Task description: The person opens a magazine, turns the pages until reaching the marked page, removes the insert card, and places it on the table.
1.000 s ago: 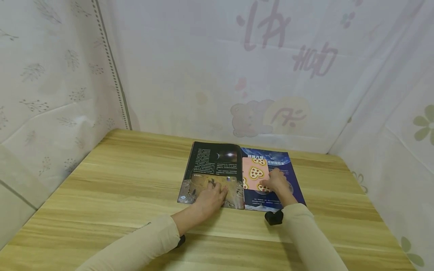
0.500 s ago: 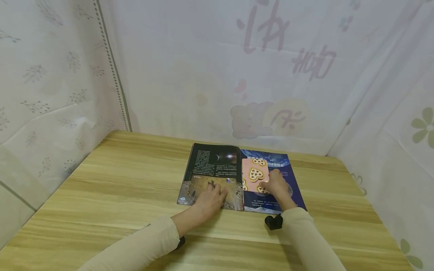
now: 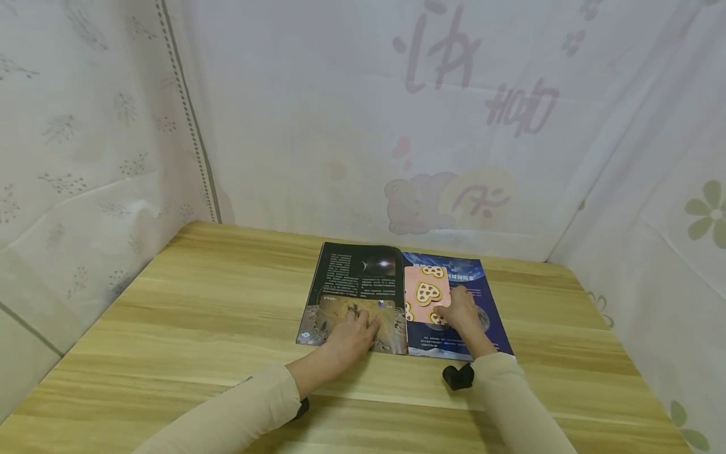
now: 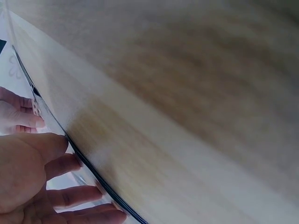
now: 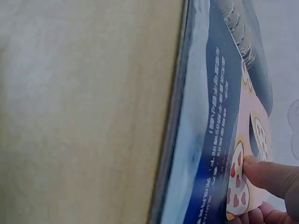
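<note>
An open magazine (image 3: 334, 277) lies on the wooden table, with a dark left page and a blue right page (image 3: 420, 343). My left hand (image 3: 348, 334) rests on the brown picture of the left page, its fingers spread. Over the right page, near the fold, is a pink card (image 3: 416, 309) printed with heart-shaped cookies. My right hand (image 3: 462, 312) pinches this card at its lower right corner. In the right wrist view, the thumb lies on top of the card (image 5: 237, 191) and the fingers are behind it.
The wooden table (image 3: 193, 321) stretches out on both sides of the magazine. A pale printed cloth (image 3: 295, 139) hangs behind it and at the sides. Black wrist-worn pieces (image 3: 458, 376) sit at the sleeve ends.
Both hands, the pink card and the magazine hold nearly the same places. The whole head view has shifted slightly.
</note>
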The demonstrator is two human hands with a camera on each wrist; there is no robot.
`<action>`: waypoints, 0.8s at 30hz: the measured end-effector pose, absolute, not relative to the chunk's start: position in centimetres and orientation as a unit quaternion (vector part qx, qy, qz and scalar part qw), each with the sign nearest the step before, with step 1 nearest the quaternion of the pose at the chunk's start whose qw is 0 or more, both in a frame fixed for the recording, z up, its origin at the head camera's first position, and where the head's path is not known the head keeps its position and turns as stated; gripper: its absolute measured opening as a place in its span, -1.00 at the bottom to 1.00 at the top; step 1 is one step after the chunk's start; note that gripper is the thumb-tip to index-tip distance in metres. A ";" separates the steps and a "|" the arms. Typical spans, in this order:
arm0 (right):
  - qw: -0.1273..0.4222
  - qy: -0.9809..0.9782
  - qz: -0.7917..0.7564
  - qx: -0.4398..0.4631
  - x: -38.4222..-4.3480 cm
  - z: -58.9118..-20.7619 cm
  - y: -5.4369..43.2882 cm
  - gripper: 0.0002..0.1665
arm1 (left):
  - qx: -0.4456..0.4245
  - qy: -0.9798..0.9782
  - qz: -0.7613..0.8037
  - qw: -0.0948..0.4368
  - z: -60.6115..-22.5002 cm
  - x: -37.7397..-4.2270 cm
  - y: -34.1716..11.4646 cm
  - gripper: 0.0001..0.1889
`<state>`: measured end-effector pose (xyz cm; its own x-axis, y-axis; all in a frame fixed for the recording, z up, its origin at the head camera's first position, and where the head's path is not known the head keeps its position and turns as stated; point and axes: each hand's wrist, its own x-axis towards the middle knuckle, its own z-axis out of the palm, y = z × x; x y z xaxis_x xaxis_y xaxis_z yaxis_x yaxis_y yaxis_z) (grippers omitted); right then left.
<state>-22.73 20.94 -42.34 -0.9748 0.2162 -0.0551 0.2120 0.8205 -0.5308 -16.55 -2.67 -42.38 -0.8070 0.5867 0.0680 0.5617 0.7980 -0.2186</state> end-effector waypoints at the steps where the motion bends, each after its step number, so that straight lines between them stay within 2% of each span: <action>1: 0.007 -0.952 0.284 -0.115 -22.7 -42.4 21.0 -0.41 | -0.303 -0.946 0.094 0.066 -42.4 -16.5 -2.7 -0.49; 13: 0.015 -0.880 0.462 -0.110 -22.0 -42.8 23.2 -0.57 | -0.299 -0.948 0.087 0.064 -42.7 -16.5 -2.6 -0.49; 24: -0.023 -0.782 0.616 -0.088 -21.5 -41.2 32.9 -0.51 | -0.298 -0.944 0.113 0.083 -42.8 -16.6 -2.5 -0.52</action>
<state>-21.50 32.86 -41.20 -0.9835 0.1096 -0.1437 0.1654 0.2247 -0.9603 -16.61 -2.50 -42.79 -0.8087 0.5815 0.0887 0.5443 0.7969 -0.2620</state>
